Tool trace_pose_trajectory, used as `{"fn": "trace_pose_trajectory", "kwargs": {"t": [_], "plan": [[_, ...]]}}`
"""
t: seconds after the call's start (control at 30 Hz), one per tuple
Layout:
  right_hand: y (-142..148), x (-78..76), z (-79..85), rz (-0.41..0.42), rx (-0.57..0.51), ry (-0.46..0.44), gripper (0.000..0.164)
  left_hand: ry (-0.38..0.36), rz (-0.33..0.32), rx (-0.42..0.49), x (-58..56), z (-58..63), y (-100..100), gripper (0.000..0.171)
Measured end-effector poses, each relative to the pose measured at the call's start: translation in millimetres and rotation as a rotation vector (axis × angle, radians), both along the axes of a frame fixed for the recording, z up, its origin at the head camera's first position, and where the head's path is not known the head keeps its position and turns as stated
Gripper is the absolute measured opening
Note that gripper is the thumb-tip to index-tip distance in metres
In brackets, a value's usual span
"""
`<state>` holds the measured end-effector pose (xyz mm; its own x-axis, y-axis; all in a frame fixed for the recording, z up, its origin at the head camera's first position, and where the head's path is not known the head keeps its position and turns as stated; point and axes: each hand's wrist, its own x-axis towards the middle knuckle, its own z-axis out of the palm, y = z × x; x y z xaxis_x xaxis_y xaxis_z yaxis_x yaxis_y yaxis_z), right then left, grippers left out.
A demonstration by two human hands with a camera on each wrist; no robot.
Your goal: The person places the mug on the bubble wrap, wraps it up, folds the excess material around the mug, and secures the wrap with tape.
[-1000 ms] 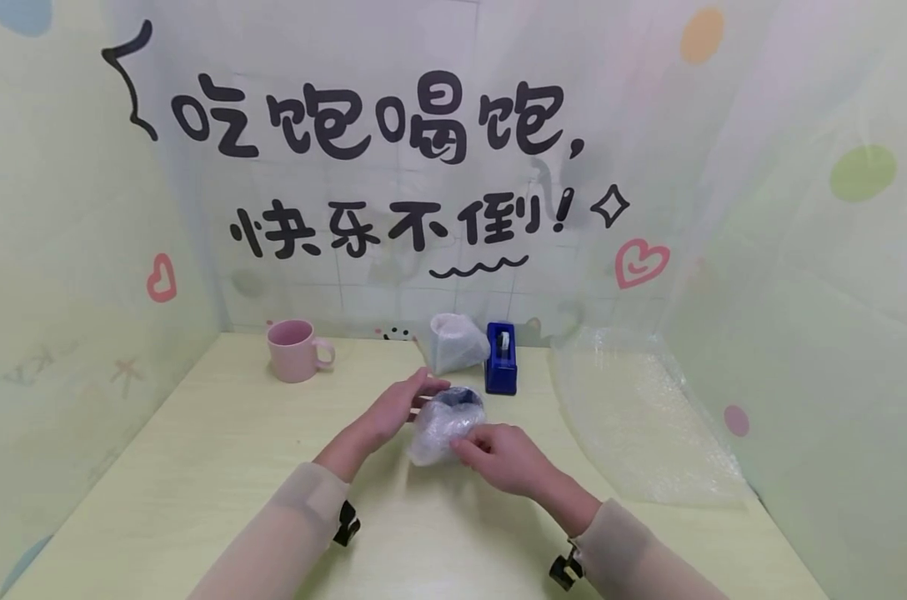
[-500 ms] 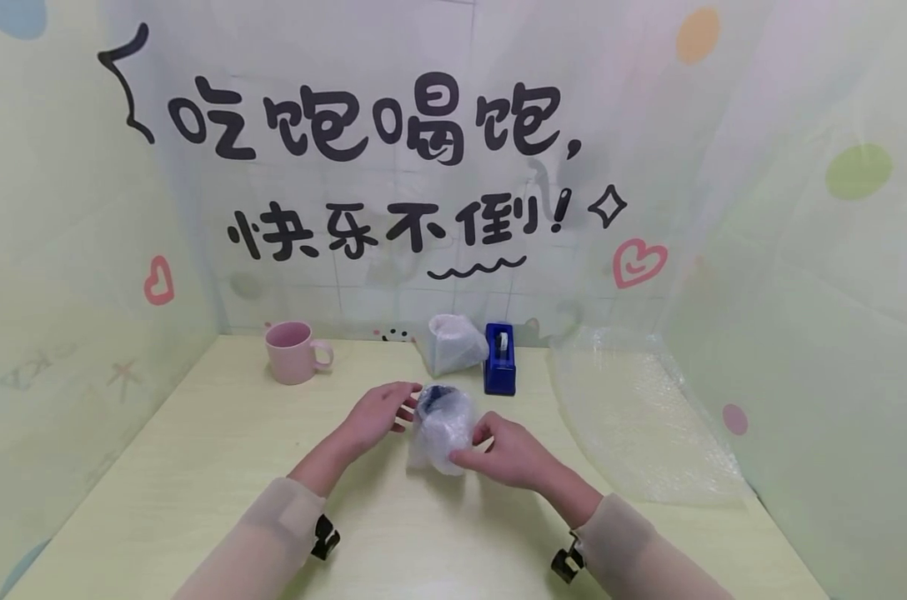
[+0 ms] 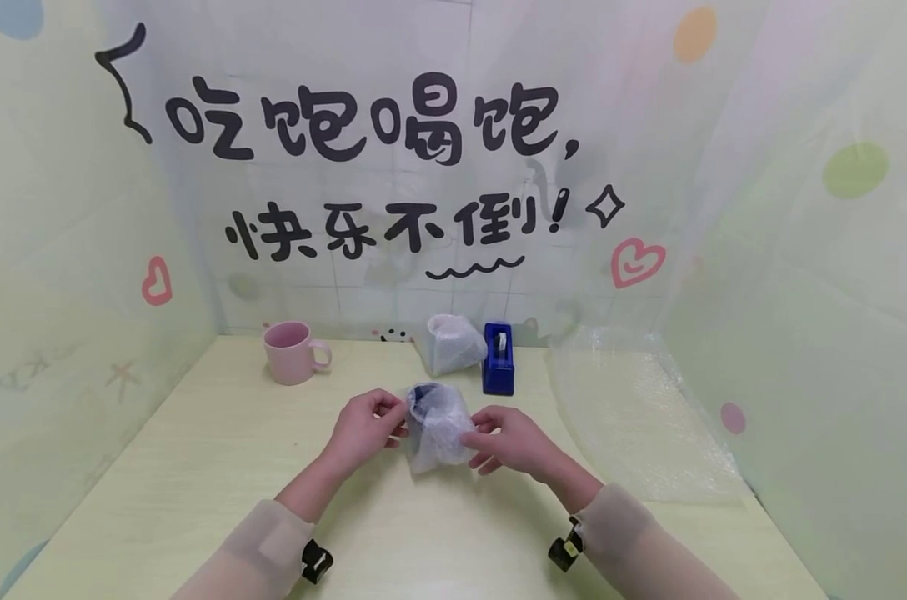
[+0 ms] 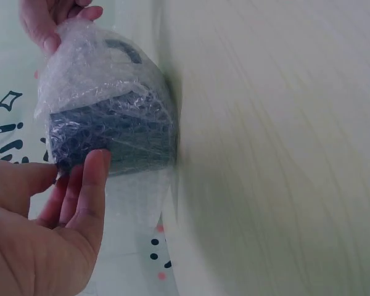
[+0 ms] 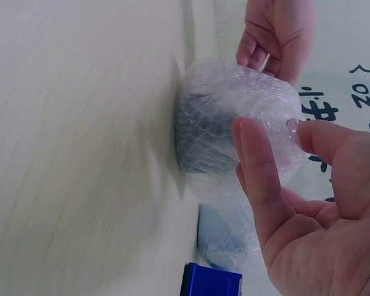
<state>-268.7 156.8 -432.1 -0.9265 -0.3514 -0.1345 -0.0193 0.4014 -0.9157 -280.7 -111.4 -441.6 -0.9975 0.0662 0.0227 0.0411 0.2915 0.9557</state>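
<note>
A dark mug wrapped in bubble wrap [image 3: 442,429] stands on the table between both hands, its dark opening facing up and left. In the left wrist view, a dark curved handle shows through the plastic. My left hand [image 3: 362,429] pinches the wrapped mug at its rim, thumb on one side and fingers on the other. On the opposite side, my right hand [image 3: 517,446] holds the loose wrap between thumb and fingers. The right wrist view shows the right thumb against the plastic, and the right fingers partly cover the mug.
Behind the hands stands another bubble-wrapped object [image 3: 455,343], beside a blue tape dispenser [image 3: 498,362]. A pink mug [image 3: 290,354] is at the back left. A flat sheet of bubble wrap [image 3: 641,417] lies along the right side. Printed sheeting encloses the table's back and sides.
The wrapped mug has turned so that its opening faces further left. My left hand has shifted left and down and now pinches the rim. The right hand has moved slightly right.
</note>
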Motion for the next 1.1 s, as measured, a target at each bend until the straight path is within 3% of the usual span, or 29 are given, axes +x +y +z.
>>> {"fn": "trace_pose_trajectory", "kwargs": {"t": [0.3,0.47,0.67,0.87,1.1], "plan": [[-28.4,-24.0,-9.1,-0.089,-0.078,-0.019,0.047,0.034,0.144,-0.026,-6.7,-4.0,-6.5,0.023],[-48.4,-41.3,-8.7,-0.142,-0.116,-0.027,0.040,0.053,0.199,-0.082,-13.1,-5.5,-11.9,0.029],[-70.8,-65.5,-8.1,-0.175,-0.151,-0.003,0.035,0.067,0.131,-0.124,-23.5,-3.4,-11.1,0.039],[-87.2,-83.5,-10.0,-0.227,-0.229,0.004,0.038,0.104,0.131,-0.201,-33.2,-4.4,-8.2,0.057],[-99.0,-96.3,-15.2,-0.257,-0.344,0.002,0.041,0.046,0.055,-0.122,-46.7,-5.9,-3.8,0.074]]}}
